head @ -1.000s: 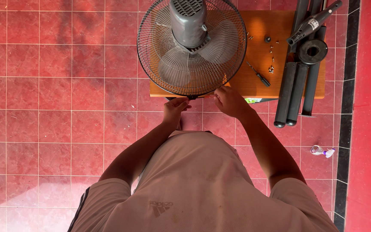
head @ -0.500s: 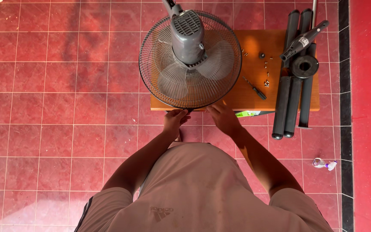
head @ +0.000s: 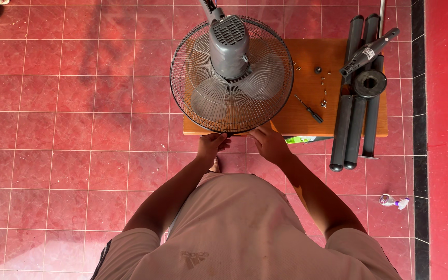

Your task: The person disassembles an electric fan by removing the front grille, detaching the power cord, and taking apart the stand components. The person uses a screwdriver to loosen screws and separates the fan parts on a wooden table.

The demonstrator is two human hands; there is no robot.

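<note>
Both hands had stayed at the near rim of the fan guard [head: 232,78] on the wooden table [head: 333,119]: left hand [head: 211,143] pinching its lower edge, right hand [head: 269,142] curled against it, the fan barely shifted.

Far to the right of the hand, black tubes [head: 356,93] lie across the edge of a wooden table [head: 338,119], a screwdriver [head: 308,109] and small screws [head: 323,91] lie between, and a small bottle [head: 391,200] lies on the red floor [head: 53,129].
</note>
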